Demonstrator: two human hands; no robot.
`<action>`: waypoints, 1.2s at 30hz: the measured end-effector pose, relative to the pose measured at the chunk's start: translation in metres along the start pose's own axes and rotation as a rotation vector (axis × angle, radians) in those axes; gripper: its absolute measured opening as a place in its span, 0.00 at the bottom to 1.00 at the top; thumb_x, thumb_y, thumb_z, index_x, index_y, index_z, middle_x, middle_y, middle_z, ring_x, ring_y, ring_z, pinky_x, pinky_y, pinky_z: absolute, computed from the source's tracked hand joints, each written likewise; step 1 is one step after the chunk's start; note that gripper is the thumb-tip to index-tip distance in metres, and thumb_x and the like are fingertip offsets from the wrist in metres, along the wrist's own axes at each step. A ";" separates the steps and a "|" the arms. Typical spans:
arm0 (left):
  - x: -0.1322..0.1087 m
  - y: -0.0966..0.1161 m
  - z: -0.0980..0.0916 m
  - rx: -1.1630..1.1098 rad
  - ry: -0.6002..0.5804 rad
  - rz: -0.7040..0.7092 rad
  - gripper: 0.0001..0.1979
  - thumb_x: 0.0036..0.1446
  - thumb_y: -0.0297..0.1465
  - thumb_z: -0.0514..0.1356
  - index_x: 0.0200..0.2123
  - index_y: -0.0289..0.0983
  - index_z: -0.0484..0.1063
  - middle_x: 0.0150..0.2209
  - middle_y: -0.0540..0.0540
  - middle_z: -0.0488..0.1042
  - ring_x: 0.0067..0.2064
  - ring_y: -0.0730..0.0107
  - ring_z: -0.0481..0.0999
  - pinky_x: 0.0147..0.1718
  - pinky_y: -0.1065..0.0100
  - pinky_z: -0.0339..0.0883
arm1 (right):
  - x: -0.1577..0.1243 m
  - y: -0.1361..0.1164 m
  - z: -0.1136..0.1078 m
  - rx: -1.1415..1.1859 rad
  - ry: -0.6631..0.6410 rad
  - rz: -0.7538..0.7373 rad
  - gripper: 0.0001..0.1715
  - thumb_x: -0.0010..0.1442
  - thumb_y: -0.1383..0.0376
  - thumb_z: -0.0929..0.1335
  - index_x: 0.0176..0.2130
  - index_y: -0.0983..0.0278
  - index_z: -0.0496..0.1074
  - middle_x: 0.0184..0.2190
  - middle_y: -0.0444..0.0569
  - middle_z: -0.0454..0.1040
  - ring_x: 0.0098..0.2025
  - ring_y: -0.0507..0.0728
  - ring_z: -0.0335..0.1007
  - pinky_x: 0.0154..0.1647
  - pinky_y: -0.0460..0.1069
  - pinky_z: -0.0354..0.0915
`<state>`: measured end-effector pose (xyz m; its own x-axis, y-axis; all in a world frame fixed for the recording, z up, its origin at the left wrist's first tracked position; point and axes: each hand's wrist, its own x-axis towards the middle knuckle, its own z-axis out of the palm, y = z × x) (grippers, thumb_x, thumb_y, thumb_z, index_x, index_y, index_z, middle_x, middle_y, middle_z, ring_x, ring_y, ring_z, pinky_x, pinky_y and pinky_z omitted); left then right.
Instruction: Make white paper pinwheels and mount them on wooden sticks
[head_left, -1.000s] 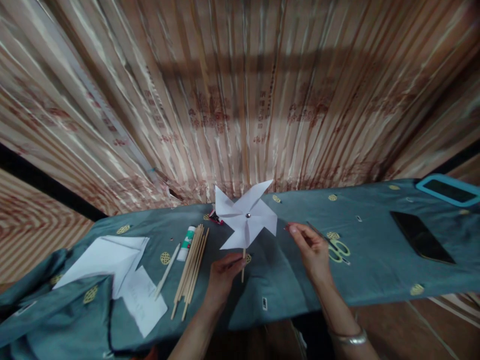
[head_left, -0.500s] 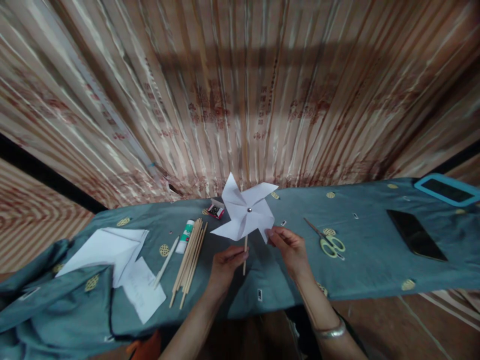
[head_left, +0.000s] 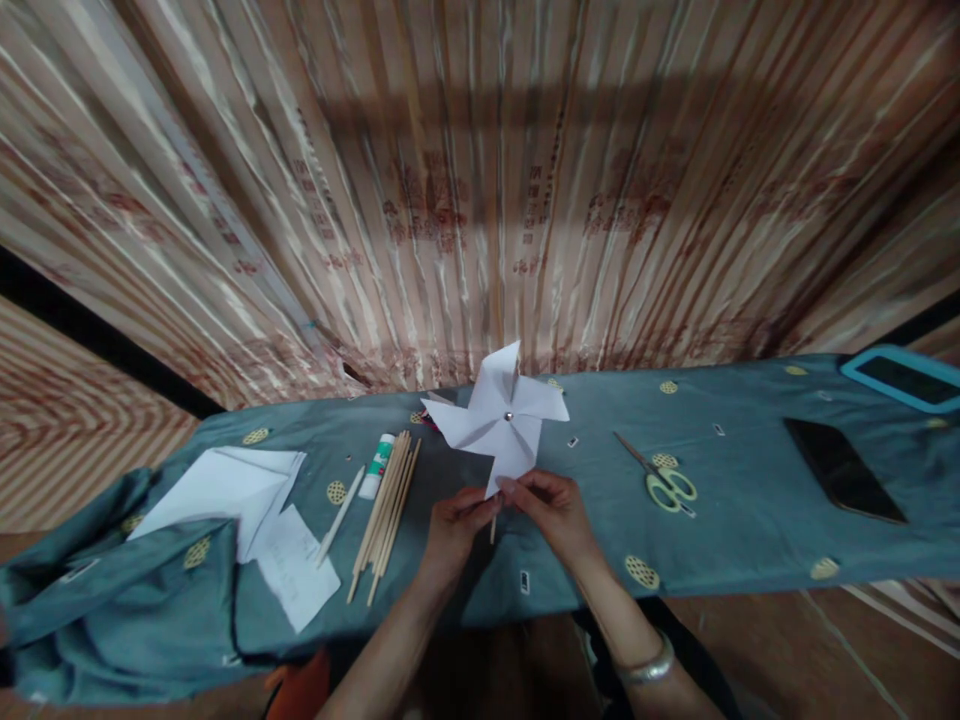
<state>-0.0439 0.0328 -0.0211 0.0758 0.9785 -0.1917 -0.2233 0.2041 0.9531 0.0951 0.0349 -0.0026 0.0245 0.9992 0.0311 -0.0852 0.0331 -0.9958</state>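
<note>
A white paper pinwheel (head_left: 517, 432) with a shiny pin at its centre stands upright in front of me, over the table. Its thin wooden stick (head_left: 493, 532) shows only at the lower end. My left hand (head_left: 455, 530) is closed, pinching that stick just under the blades. Close beside it, my right hand (head_left: 551, 512) pinches the tip of the lowest paper blade between thumb and finger. Behind the left blade, the small box of pins (head_left: 429, 423) is mostly hidden.
Left of my hands lie several wooden sticks (head_left: 390, 515), a glue stick (head_left: 376, 466), a white pencil (head_left: 341, 515), a written note (head_left: 296, 570) and folded white paper (head_left: 214, 490). Scissors (head_left: 660, 480), a black phone (head_left: 844, 470) and a blue-framed tablet (head_left: 900, 378) lie rightward on the green cloth (head_left: 750, 520).
The pinwheel's blades have turned clockwise. My right hand, on a blade tip, has moved left and down, close to my left hand, which still holds the stick.
</note>
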 end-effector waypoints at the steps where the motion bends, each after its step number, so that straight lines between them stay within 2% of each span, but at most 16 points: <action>1: 0.000 0.000 0.000 -0.002 0.001 -0.001 0.12 0.40 0.36 0.71 0.30 0.36 0.83 0.30 0.44 0.80 0.36 0.62 0.75 0.42 0.64 0.65 | -0.001 -0.001 0.001 -0.005 -0.020 -0.005 0.18 0.50 0.51 0.73 0.21 0.62 0.76 0.19 0.43 0.74 0.22 0.51 0.65 0.27 0.47 0.62; 4: 0.000 0.000 -0.001 -0.005 0.018 -0.014 0.13 0.39 0.36 0.72 0.31 0.37 0.83 0.32 0.43 0.81 0.38 0.59 0.77 0.43 0.63 0.66 | -0.003 -0.006 -0.003 -0.057 -0.044 -0.040 0.18 0.51 0.52 0.73 0.22 0.62 0.77 0.18 0.44 0.73 0.23 0.51 0.65 0.26 0.47 0.62; 6: 0.000 0.000 -0.002 -0.007 0.045 -0.028 0.14 0.38 0.35 0.72 0.31 0.37 0.83 0.34 0.42 0.82 0.39 0.58 0.77 0.44 0.62 0.66 | -0.001 -0.009 -0.016 -0.094 0.019 -0.079 0.20 0.51 0.51 0.73 0.19 0.63 0.75 0.16 0.43 0.71 0.21 0.51 0.63 0.24 0.46 0.60; 9: 0.000 -0.001 -0.006 -0.017 0.070 -0.046 0.14 0.35 0.35 0.73 0.30 0.37 0.83 0.35 0.41 0.82 0.40 0.57 0.78 0.45 0.60 0.68 | 0.005 -0.010 -0.045 -0.093 0.247 -0.117 0.22 0.51 0.49 0.72 0.19 0.63 0.74 0.16 0.43 0.70 0.20 0.51 0.61 0.23 0.47 0.59; 11: 0.000 -0.002 -0.007 -0.014 0.058 -0.059 0.15 0.34 0.36 0.74 0.29 0.38 0.83 0.36 0.41 0.82 0.41 0.56 0.79 0.46 0.59 0.68 | 0.011 -0.009 -0.064 -0.058 0.465 -0.145 0.19 0.51 0.49 0.73 0.24 0.63 0.76 0.21 0.45 0.75 0.24 0.52 0.66 0.28 0.48 0.63; 13: -0.003 -0.002 -0.008 0.006 0.034 -0.074 0.15 0.35 0.36 0.73 0.30 0.38 0.83 0.36 0.41 0.82 0.42 0.55 0.78 0.47 0.59 0.67 | 0.016 -0.007 -0.078 -0.045 0.555 -0.172 0.17 0.50 0.51 0.74 0.31 0.62 0.78 0.29 0.48 0.80 0.32 0.55 0.72 0.36 0.50 0.67; 16: -0.006 -0.004 -0.006 0.047 -0.009 -0.088 0.14 0.36 0.36 0.73 0.30 0.38 0.83 0.37 0.41 0.82 0.43 0.55 0.78 0.49 0.59 0.67 | 0.020 -0.005 -0.085 -0.018 0.509 -0.185 0.19 0.52 0.53 0.73 0.40 0.61 0.79 0.40 0.50 0.81 0.42 0.58 0.75 0.47 0.54 0.67; 18: -0.007 -0.005 -0.005 0.061 -0.027 -0.091 0.13 0.37 0.35 0.73 0.30 0.38 0.83 0.37 0.41 0.82 0.44 0.55 0.78 0.49 0.59 0.66 | 0.021 -0.005 -0.083 0.029 0.467 -0.172 0.18 0.51 0.53 0.74 0.39 0.61 0.80 0.38 0.50 0.81 0.41 0.57 0.75 0.48 0.55 0.67; 22: -0.005 -0.009 -0.004 0.060 -0.013 -0.099 0.14 0.36 0.35 0.73 0.30 0.38 0.83 0.36 0.41 0.83 0.42 0.55 0.78 0.48 0.59 0.67 | 0.020 -0.005 -0.075 0.104 0.447 -0.138 0.15 0.45 0.53 0.76 0.30 0.61 0.80 0.28 0.46 0.80 0.32 0.55 0.73 0.39 0.52 0.68; 26: -0.001 -0.010 -0.006 0.068 0.015 -0.081 0.13 0.35 0.35 0.73 0.29 0.38 0.83 0.34 0.42 0.83 0.40 0.56 0.78 0.45 0.60 0.68 | 0.019 -0.007 -0.070 0.100 0.408 -0.117 0.14 0.41 0.54 0.77 0.25 0.61 0.78 0.22 0.44 0.77 0.27 0.52 0.69 0.32 0.49 0.65; 32: 0.000 -0.008 -0.008 0.085 0.001 -0.058 0.13 0.38 0.36 0.71 0.31 0.38 0.83 0.35 0.43 0.82 0.41 0.58 0.78 0.45 0.63 0.68 | 0.014 -0.006 -0.057 0.127 0.319 -0.041 0.14 0.40 0.54 0.78 0.23 0.61 0.79 0.20 0.43 0.74 0.25 0.51 0.64 0.29 0.47 0.62; 36: 0.002 -0.008 -0.009 0.071 0.023 -0.056 0.13 0.36 0.36 0.72 0.29 0.39 0.83 0.34 0.43 0.82 0.40 0.58 0.78 0.44 0.62 0.68 | 0.010 -0.005 -0.045 0.150 0.252 0.001 0.15 0.40 0.53 0.78 0.23 0.61 0.79 0.20 0.43 0.74 0.25 0.51 0.64 0.28 0.47 0.61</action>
<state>-0.0508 0.0333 -0.0307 0.0634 0.9661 -0.2503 -0.1494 0.2572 0.9547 0.1407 0.0434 -0.0016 0.2698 0.9628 -0.0111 -0.2313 0.0536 -0.9714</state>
